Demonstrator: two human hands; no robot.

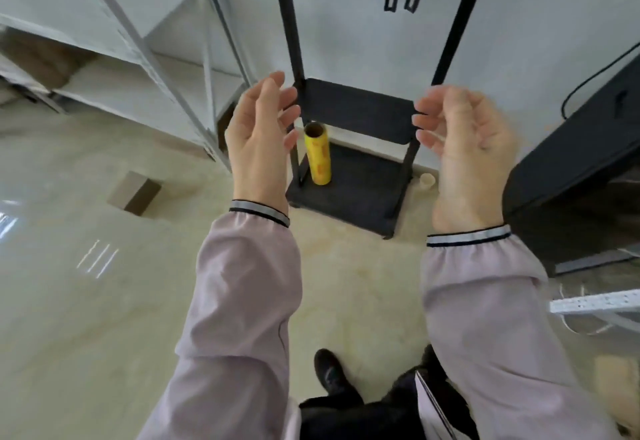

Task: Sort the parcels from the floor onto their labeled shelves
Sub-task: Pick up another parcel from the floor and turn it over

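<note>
My left hand (259, 141) and my right hand (464, 152) are raised in front of me, palms facing each other, fingers apart and curled, holding nothing. Between and beyond them stands a small black shelf rack (360, 107) against the wall. A yellow roll (318, 154) stands upright on its lowest board, just right of my left hand. A brown cardboard parcel (135, 193) lies on the glossy floor to the left, apart from both hands. A white metal shelving unit (145, 44) runs along the upper left.
A black cabinet (575, 169) with a cable stands at the right. A white perforated rail (595, 301) and wires lie beside it. A small pale cup (427, 181) sits on the floor by the wall. My dark shoe (329, 370) is at the bottom.
</note>
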